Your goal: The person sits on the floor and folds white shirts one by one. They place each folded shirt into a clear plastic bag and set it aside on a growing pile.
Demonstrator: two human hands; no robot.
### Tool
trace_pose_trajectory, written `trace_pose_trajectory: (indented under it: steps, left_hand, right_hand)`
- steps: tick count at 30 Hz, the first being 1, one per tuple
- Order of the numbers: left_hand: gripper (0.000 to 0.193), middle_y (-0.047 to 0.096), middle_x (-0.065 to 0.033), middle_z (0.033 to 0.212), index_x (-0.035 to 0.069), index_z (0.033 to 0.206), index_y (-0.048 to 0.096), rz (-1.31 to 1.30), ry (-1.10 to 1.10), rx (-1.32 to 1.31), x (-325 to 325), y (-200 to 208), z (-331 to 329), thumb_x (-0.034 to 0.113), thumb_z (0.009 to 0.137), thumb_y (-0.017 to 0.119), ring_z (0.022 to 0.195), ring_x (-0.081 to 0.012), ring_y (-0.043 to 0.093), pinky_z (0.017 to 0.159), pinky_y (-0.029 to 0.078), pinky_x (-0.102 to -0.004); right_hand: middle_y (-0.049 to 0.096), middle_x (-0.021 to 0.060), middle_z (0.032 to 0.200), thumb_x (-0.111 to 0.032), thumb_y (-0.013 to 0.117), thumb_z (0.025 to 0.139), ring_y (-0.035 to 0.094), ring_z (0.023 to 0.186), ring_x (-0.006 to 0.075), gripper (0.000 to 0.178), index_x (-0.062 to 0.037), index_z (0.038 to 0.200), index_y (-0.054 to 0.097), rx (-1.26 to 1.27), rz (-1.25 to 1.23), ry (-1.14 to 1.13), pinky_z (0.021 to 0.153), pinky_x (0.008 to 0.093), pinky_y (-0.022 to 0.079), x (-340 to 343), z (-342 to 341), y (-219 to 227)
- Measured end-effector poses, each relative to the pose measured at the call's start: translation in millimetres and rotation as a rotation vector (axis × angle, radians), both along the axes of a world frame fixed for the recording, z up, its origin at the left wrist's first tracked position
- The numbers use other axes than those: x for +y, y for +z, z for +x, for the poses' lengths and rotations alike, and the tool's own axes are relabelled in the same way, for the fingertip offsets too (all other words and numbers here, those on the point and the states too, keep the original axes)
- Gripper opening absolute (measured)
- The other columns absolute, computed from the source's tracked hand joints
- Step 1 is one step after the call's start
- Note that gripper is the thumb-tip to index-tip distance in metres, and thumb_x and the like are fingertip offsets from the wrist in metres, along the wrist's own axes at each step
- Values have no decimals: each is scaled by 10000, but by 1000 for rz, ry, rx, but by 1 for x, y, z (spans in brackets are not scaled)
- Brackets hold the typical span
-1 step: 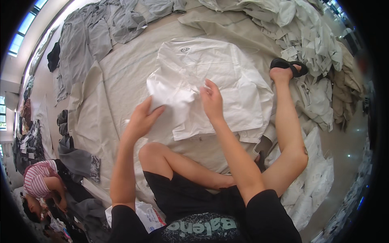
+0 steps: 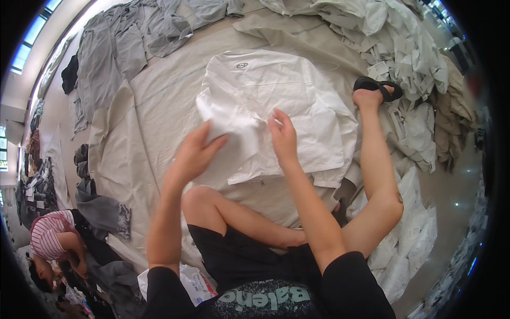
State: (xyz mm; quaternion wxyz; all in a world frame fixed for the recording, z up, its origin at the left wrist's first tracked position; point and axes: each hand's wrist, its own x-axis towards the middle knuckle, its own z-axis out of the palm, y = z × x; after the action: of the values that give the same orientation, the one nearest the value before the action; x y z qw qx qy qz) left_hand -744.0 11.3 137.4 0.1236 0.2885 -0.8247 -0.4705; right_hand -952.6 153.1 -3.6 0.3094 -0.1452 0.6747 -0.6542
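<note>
The white shirt (image 2: pixel 313 138) lies spread on a beige sheet (image 2: pixel 164 90), directly in front of the seated person, with a small dark oval mark (image 2: pixel 242 65) near its upper left corner. Compared with the preceding view, the left hand (image 2: pixel 197 151) is displaced inward, to the right, and the left edge of the shirt is drawn in with it. The right hand (image 2: pixel 284 139) is shifted slightly to the right. For the work in hand, the shift appears to leave the left portion of the shirt nearer the middle, while the right portion remains flat.

Left hand: thumb and forefinger stand apart at the left portion of the shirt. Right hand: fingers are loosely bent over the middle of the shirt. Motion blur obscures the contact, so whether either hand grasps the fabric cannot be told.

Containers: a white plastic bag (image 2: pixel 194 284) with red and blue print rests beside the left upper arm; its contents do not show. Clear plastic wrapping (image 2: pixel 404 244), beyond the right knee, covers whitish material.
</note>
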Motion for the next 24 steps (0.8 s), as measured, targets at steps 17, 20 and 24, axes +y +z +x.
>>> trace_pose_trajectory:
  steps: [17, 20, 24]
  left_hand:
    - [453, 713, -179, 1191, 115, 1449, 619, -558, -29, 26, -101, -162, -151, 185, 1002, 646, 1108, -356, 679, 966, 551, -477]
    - [589, 663, -176, 1337, 140, 1587, 487, -577, -153, -243, -120, -191, -187, 288, 1031, 614, 1230, -351, 641, 1023, 532, -484]
    - [558, 685, -202, 1390, 94, 1516, 581, -224, -30, -146, -202, -287, -173, 359, 1029, 643, 1293, -376, 648, 1046, 539, -455]
  right_hand:
    - [679, 52, 968, -138, 536, 1080, 652, 764, 186, 182, -35, 1211, 609, -713, -371, -373, 643, 306, 536, 155, -36, -12]
    - [688, 48, 943, -113, 574, 1071, 649, 712, 189, 171, -32, 1207, 638, -519, -406, -318, 620, 319, 541, 131, -43, 52]
    - [758, 130, 1037, -114, 699, 1023, 733, 797, 279, 315, 13, 1305, 641, 146, 27, 201, 666, 409, 567, 106, 17, 126]
